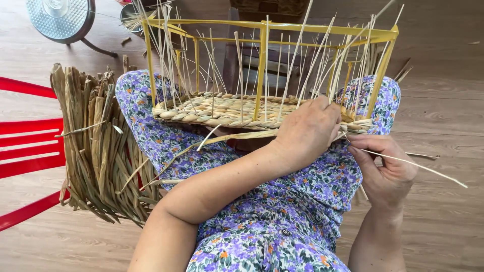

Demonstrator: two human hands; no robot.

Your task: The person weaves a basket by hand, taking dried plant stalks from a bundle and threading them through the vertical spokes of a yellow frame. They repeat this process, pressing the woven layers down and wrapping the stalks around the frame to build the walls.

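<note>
The half-woven basket sits on my knees, its plaited straw base held inside a yellow metal frame with thin pale stakes standing up all round. My left hand reaches across and presses against the woven edge at the right corner, fingers curled closed over the braid, I think, though they are partly hidden. My right hand pinches a long thin straw just beside that corner. A bundle of dried rush lies on the red chair at my left.
</note>
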